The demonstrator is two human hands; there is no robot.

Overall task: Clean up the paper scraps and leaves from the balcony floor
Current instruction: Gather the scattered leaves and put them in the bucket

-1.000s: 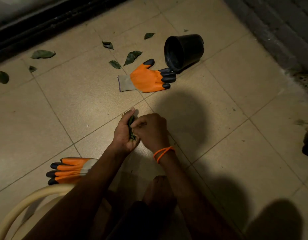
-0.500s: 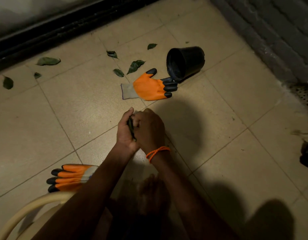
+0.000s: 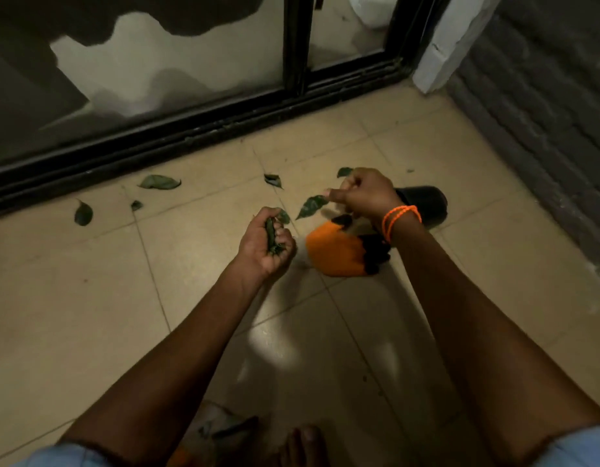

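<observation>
Beige balcony floor tiles point(image 3: 89, 298) run to a black sliding-door track point(image 3: 190, 129) at the far side. Left hand point(image 3: 266, 242) is clenched round a bunch of gathered leaves point(image 3: 271, 235). Right hand point(image 3: 364, 193) pinches one green leaf point(image 3: 312, 205) by its tip, above an orange glove point(image 3: 335, 254) and just left of a tipped black pot point(image 3: 426, 203). Loose leaves lie far left near the track: a large one point(image 3: 159, 182), a small one point(image 3: 136, 205) and a dark one point(image 3: 83, 214); another point(image 3: 273, 179) lies far centre. No paper scraps are discernible. Recommended: pass the pinched leaf into the left fist without loosening it, then sweep leftward along the track.
</observation>
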